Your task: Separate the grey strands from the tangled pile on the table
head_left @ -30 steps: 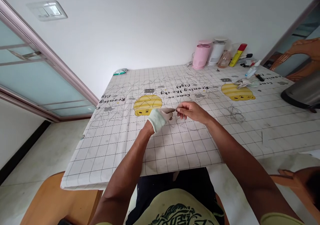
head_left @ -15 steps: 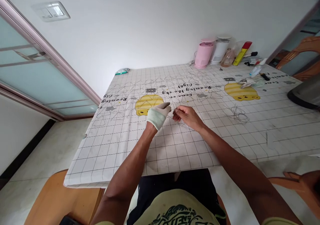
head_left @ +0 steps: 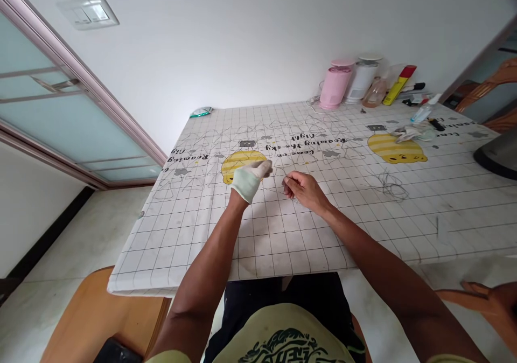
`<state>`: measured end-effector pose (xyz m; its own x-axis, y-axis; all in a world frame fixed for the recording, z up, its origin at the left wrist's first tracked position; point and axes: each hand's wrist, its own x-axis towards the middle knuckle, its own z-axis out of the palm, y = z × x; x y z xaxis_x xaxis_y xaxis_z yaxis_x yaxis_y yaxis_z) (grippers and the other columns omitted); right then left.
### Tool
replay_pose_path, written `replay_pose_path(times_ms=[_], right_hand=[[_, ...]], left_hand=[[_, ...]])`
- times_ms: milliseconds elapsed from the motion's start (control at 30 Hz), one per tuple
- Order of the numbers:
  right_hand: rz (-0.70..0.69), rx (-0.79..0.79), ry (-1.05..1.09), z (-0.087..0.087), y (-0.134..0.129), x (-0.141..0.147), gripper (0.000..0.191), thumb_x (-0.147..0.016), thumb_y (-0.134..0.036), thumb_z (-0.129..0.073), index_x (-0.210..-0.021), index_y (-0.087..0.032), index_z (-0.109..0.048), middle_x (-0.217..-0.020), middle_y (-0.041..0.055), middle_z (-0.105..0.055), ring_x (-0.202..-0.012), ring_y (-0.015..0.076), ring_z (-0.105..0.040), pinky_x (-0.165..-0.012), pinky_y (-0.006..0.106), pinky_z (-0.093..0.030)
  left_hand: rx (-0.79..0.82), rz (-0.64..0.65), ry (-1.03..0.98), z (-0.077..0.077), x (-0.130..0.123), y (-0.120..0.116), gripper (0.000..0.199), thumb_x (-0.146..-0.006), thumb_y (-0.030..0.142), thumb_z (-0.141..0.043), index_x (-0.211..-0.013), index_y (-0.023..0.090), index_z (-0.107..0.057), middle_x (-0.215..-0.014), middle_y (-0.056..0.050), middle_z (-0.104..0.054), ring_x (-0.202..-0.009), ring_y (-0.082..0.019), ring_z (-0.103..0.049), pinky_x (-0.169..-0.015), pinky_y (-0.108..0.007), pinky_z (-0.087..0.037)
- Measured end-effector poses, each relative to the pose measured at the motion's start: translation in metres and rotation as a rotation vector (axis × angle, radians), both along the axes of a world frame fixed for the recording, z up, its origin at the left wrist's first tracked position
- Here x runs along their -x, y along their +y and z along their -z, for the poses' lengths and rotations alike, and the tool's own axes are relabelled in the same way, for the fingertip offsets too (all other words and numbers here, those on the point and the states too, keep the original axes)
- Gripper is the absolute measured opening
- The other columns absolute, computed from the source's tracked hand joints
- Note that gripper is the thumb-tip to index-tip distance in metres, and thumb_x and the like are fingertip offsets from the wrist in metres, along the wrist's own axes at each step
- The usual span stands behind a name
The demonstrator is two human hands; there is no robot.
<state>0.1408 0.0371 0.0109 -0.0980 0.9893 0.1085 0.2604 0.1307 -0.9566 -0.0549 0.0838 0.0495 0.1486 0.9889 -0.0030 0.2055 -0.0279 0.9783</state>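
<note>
A thin wire [head_left: 277, 170], faint against the cloth, shows between my two hands above the table. My left hand [head_left: 251, 177], in a white and pale green glove, is closed with its fingertips pinched on one end of it. My bare right hand [head_left: 302, 188] is curled, thumb against the forefinger, at the wire's other side; its lower fingers are partly hidden. Several bent wire pieces [head_left: 163, 187] lie spread on the checked tablecloth [head_left: 258, 239] to the left and behind my hands. A loose tangle of wires [head_left: 391, 184] rests to the right.
Along the wall stand a pink cylinder-shaped device [head_left: 336, 85], a white one [head_left: 361, 83], a bottle [head_left: 375, 92] and a yellow can with red cap [head_left: 399, 85]. A spray bottle [head_left: 424, 110] and a crumpled glove [head_left: 416, 132] lie at right, near a metal pot [head_left: 498, 155]. A wooden chair [head_left: 105, 309] stands front left.
My left hand has moved slightly left, away from my right hand, and its fingers have curled in. The gap between the hands has widened. The view has shifted a little.
</note>
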Motion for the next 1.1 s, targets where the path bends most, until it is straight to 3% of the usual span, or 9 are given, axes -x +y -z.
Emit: replay_pose_path(times_ms=[100, 200, 300, 433, 600, 867, 967, 1100], right_hand=[[0.007, -0.030, -0.037, 0.003, -0.003, 0.003, 0.022, -0.100, -0.036, -0.056, -0.090, -0.021, -0.069, -0.074, 0.0024, -0.072, -0.064, 0.0160, -0.067, -0.061, 0.028, -0.055], [0.018, -0.114, -0.108, 0.009, -0.004, 0.005, 0.026, -0.102, -0.038, -0.053, -0.105, -0.022, -0.073, -0.072, 0.0015, -0.070, -0.064, 0.0171, -0.065, -0.061, 0.029, -0.053], [0.019, -0.236, -0.230, 0.015, -0.006, 0.006, 0.030, -0.104, -0.038, -0.049, -0.112, -0.022, -0.074, -0.072, 0.0012, -0.067, -0.063, 0.0174, -0.063, -0.061, 0.030, -0.049], [-0.024, -0.387, -0.423, 0.019, -0.007, 0.007, 0.031, -0.106, -0.030, -0.042, -0.100, -0.021, -0.071, -0.070, 0.0010, -0.061, -0.062, 0.0166, -0.056, -0.061, 0.031, -0.043], [-0.048, -0.400, -0.472, 0.018, -0.007, 0.010, 0.030, -0.104, -0.025, -0.041, -0.095, -0.021, -0.070, -0.069, 0.0010, -0.060, -0.061, 0.0163, -0.053, -0.061, 0.031, -0.040], [0.052, -0.201, -0.227, 0.016, -0.006, 0.003, 0.026, -0.103, -0.037, -0.053, -0.106, -0.023, -0.074, -0.070, 0.0006, -0.068, -0.063, 0.0183, -0.066, -0.061, 0.029, -0.050], [0.099, -0.306, -0.330, 0.017, -0.007, 0.000, 0.026, -0.104, -0.036, -0.051, -0.107, -0.024, -0.075, -0.079, 0.0038, -0.074, -0.069, 0.0206, -0.069, -0.066, 0.033, -0.053], [0.103, -0.513, -0.504, 0.019, -0.008, -0.003, 0.030, -0.106, -0.031, -0.047, -0.114, -0.023, -0.075, -0.106, 0.0106, -0.081, -0.094, 0.0268, -0.074, -0.086, 0.040, -0.056]], left_hand=[[0.040, 0.116, 0.064, 0.000, -0.010, -0.004, 0.025, -0.087, 0.038, -0.063, -0.073, 0.020, -0.072, -0.080, -0.004, -0.076, -0.082, -0.020, -0.071, -0.078, -0.029, -0.052], [0.019, 0.140, 0.167, -0.004, -0.014, -0.007, 0.029, -0.086, 0.031, -0.056, -0.060, 0.021, -0.061, -0.070, 0.000, -0.070, -0.073, -0.016, -0.063, -0.069, -0.028, -0.046], [0.007, 0.118, 0.232, -0.007, -0.012, -0.009, 0.030, -0.086, 0.032, -0.056, -0.059, 0.022, -0.060, -0.067, 0.001, -0.069, -0.069, -0.015, -0.059, -0.066, -0.028, -0.042], [0.030, 0.101, 0.267, -0.007, -0.010, -0.009, 0.026, -0.083, 0.030, -0.056, -0.060, 0.021, -0.065, -0.070, -0.001, -0.073, -0.071, -0.016, -0.061, -0.067, -0.029, -0.044], [0.053, 0.129, 0.259, -0.001, -0.008, -0.004, 0.026, -0.082, 0.030, -0.056, -0.061, 0.021, -0.068, -0.072, -0.002, -0.074, -0.073, -0.017, -0.064, -0.067, -0.029, -0.045], [0.125, 0.171, 0.075, 0.006, -0.004, 0.004, 0.024, -0.084, 0.035, -0.066, -0.065, 0.020, -0.068, -0.069, -0.003, -0.068, -0.069, -0.016, -0.061, -0.070, -0.030, -0.050], [0.164, 0.199, -0.028, 0.005, -0.002, 0.002, 0.018, -0.085, 0.032, -0.068, -0.074, 0.019, -0.072, -0.066, -0.002, -0.064, -0.068, -0.015, -0.059, -0.072, -0.031, -0.052], [0.223, 0.270, -0.227, 0.007, 0.006, 0.000, 0.014, -0.084, 0.028, -0.071, -0.076, 0.016, -0.072, -0.064, 0.000, -0.056, -0.070, -0.015, -0.055, -0.082, -0.035, -0.056]])
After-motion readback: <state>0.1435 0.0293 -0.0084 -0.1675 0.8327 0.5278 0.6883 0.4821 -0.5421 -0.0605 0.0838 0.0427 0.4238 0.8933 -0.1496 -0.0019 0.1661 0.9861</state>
